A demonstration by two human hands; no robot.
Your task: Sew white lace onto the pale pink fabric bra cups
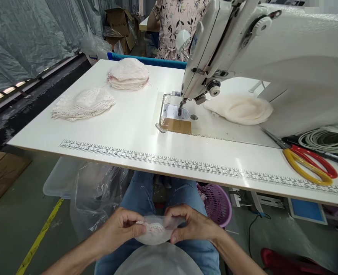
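Over my lap, below the table's front edge, my left hand (130, 225) and my right hand (190, 225) hold a small white sheer fabric piece (152, 240) between them. Lace trim with a scalloped edge shows at its middle, by my left fingertips. Both hands pinch the piece between thumb and fingers, the left at its left end and the right at its right end. More pale, translucent material (160, 261) lies on my lap beneath; what it is I cannot tell.
A white sewing machine (206, 57) stands on the table, whose front carries a printed ruler (157, 158). Lace pieces (83, 104), stacked fabric (128, 74) and cream pieces (242, 109) lie about. Scissors (306, 164) rest at right. A purple basket (219, 206) sits below; a person (174, 26) is behind.
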